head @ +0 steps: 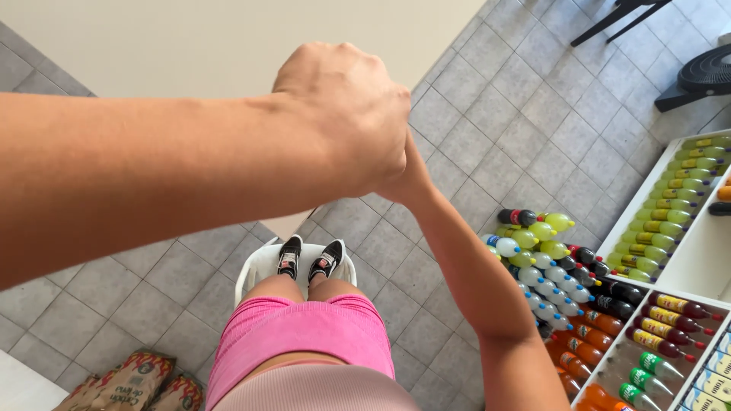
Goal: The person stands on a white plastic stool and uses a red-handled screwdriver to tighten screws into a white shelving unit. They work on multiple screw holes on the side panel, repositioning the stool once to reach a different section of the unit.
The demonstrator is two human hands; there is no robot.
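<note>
Closest to the lens, left hand (346, 114) is curled into a tight fist, knuckles up, forearm crossing the view from the left. No object shows inside it. Right hand (403, 179) is tucked under and behind that fist, and only its heel and wrist show. Cannot tell if its fingers are spread or closed, or whether the two hands are gripping each other.

Progress, as a judgement: both hands are raised in front of the wall (190, 38) with nothing visibly held, so no pick-up or placement can be read as done. The wall is the nearest thing to the hands. It is plain cream and unmarked, and contact with it is not visible.

Below, pink shorts (301, 335), then black-and-white shoes (308, 259) standing on a white plastic chair (255, 266). Grey tiled floor (487, 129) lies under it. Printed paper bags (133, 380) lie at lower left.

To the right, loose bottles (544, 259) stand grouped on the floor, in yellow-green, clear, dark and orange. Just beside them is a white shelf unit (697, 262) with rows of bottles lying in it. Far top right, a black fan base (700, 76).
</note>
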